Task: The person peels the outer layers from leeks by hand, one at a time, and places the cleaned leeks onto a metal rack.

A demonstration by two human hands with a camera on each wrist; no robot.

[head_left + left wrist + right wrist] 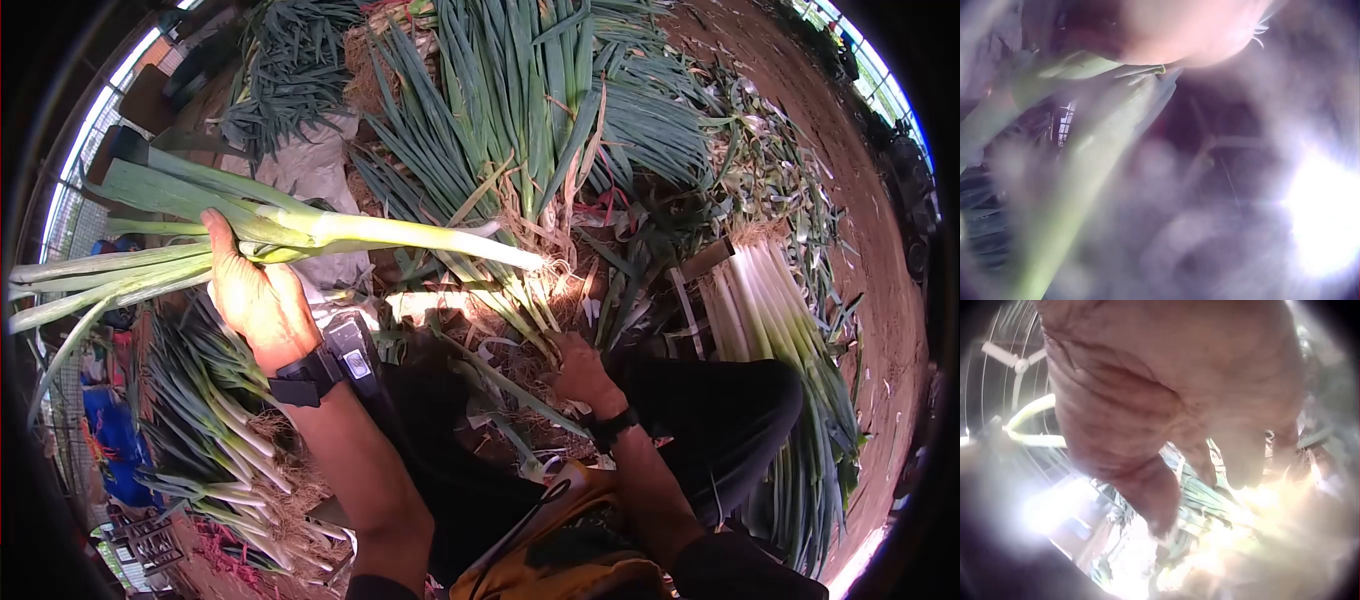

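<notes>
In the head view my left hand [255, 305] grips green onions [400, 235] by the base of their leaves. Their white shafts point right, ending in short roots, and the long leaves fan out to the left. The left wrist view shows a blurred pale stalk [1094, 159] running down from under that hand. Low in front of my body, my right hand [585, 375] reaches among loose stalks [530, 305] and debris. Its thumb and fingers [1154, 500] hang apart in the right wrist view, with nothing visible between them.
A large heap of green onions [510, 100] stands ahead, roots toward me. Trimmed white-shafted ones [765, 300] lie beside my right knee, near a blade-like metal piece [690, 310]. Another pile [225, 430] lies at left. Peeled leaf scraps [785, 170] cover the ground at right.
</notes>
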